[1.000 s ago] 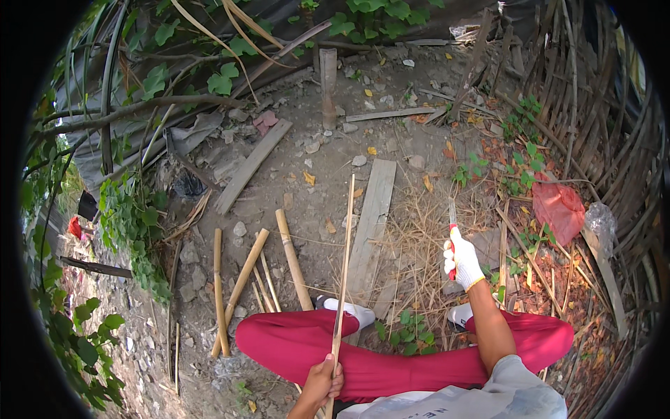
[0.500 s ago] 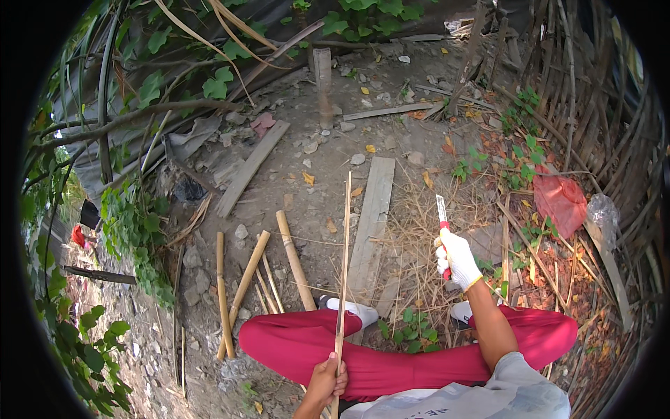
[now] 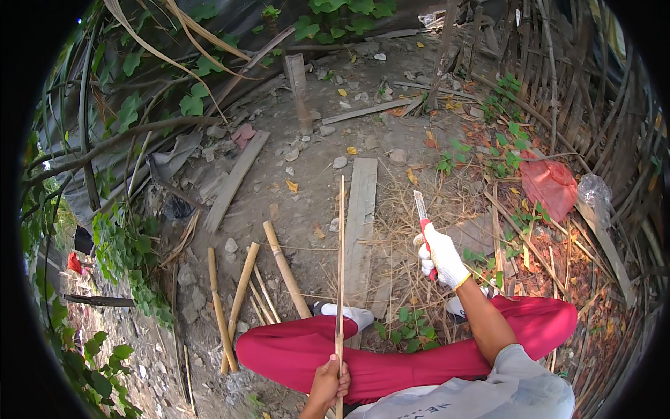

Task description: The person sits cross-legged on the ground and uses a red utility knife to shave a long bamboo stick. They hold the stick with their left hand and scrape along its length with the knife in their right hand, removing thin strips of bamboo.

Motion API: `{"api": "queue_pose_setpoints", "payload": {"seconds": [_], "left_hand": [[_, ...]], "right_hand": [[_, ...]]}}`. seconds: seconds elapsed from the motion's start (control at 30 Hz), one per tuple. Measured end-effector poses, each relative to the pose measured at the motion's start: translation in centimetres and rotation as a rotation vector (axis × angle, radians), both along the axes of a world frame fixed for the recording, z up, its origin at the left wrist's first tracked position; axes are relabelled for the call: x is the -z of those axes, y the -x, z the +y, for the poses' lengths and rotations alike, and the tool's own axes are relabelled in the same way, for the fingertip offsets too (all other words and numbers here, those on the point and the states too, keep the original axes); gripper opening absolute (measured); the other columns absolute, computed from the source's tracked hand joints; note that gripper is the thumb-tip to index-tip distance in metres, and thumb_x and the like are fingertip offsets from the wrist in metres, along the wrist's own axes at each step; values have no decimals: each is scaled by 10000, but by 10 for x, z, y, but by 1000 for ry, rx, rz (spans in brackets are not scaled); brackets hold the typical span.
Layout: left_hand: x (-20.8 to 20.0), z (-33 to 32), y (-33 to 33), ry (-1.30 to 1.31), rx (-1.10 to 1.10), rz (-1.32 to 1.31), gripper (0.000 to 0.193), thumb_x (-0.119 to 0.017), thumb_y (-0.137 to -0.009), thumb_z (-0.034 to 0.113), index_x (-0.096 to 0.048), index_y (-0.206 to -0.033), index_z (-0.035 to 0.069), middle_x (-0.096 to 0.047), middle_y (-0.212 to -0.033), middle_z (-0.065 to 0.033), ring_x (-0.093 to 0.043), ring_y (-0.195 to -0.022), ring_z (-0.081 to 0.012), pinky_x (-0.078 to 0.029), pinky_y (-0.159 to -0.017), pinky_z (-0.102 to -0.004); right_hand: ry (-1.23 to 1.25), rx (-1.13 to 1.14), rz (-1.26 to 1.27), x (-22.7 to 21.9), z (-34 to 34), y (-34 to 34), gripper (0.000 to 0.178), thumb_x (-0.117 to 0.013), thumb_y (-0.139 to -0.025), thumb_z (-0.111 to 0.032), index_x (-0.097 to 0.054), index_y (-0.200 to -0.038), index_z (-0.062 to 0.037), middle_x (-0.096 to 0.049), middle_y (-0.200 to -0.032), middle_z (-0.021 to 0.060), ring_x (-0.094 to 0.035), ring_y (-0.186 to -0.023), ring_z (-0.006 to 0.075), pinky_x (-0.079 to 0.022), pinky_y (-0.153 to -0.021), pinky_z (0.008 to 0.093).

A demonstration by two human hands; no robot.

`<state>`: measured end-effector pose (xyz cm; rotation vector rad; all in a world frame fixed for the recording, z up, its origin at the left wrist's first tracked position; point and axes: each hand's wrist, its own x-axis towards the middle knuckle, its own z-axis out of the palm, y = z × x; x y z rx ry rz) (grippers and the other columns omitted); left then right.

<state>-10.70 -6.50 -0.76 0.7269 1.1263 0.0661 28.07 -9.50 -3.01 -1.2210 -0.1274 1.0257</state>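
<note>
So my bare left hand (image 3: pixel 329 380) is closed around the long pale strip (image 3: pixel 340 286), low down by my lap, and the strip points away from me past my left thigh, free end out over the dirt. My right hand (image 3: pixel 443 258), the one in the white glove, is wrapped around the red-handled knife (image 3: pixel 426 229), blade up and leaning left.

What's different from a second ago: the knife has come in toward the strip and tips more to the left, and the strip runs straighter up my view instead of slanting right. To my eye that puts the blade in a handier spot for the strip, but there's a clear gap, no contact. Bamboo poles (image 3: pixel 285 269) lie off to the left, weathered plank (image 3: pixel 360 209) just right of the strip.
</note>
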Motion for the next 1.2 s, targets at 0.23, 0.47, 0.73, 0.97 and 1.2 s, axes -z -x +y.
{"api": "queue_pose_setpoints", "payload": {"seconds": [0.23,0.47,0.73,0.97,1.2], "left_hand": [[6,4,-1,24,13,21,511,-389,-1100,536,-481,-853,98,-358,-610,23,-313,-475,-79,-276,-411,-249],[8,4,-3,4,10,19,510,-395,-1099,531,-472,-818,113,-357,-606,17,-313,-480,-94,-265,-411,-262],[5,3,-4,9,11,17,504,-413,-1094,537,-488,-853,101,-368,-612,27,-322,-479,-79,-282,-414,-241],[6,5,-6,-4,29,28,503,-389,-1102,529,-487,-852,104,-368,-604,24,-315,-477,-80,-280,-413,-244],[10,2,-4,-8,10,10,514,-405,-1093,544,-491,-841,104,-373,-603,17,-305,-467,-83,-274,-404,-249]], "right_hand": [[-25,-79,-78,0,-3,-1,365,-523,-1081,-378,-587,-939,-48,-449,-580,-25,-361,-393,79,-304,-374,274],[-75,-111,-56,-7,-4,1,330,-514,-1084,-346,-586,-961,-48,-456,-582,-21,-357,-391,86,-310,-375,284],[-56,-165,-58,-16,-5,5,308,-511,-1082,-337,-583,-997,-50,-475,-615,-15,-384,-416,87,-330,-390,280],[-153,-131,31,-1,-5,1,234,-490,-1056,-264,-577,-1062,-47,-485,-635,-5,-380,-425,91,-344,-398,289],[-160,-216,74,1,-4,2,236,-477,-1057,-221,-563,-1185,-43,-500,-706,-8,-398,-478,79,-379,-442,288]]}}
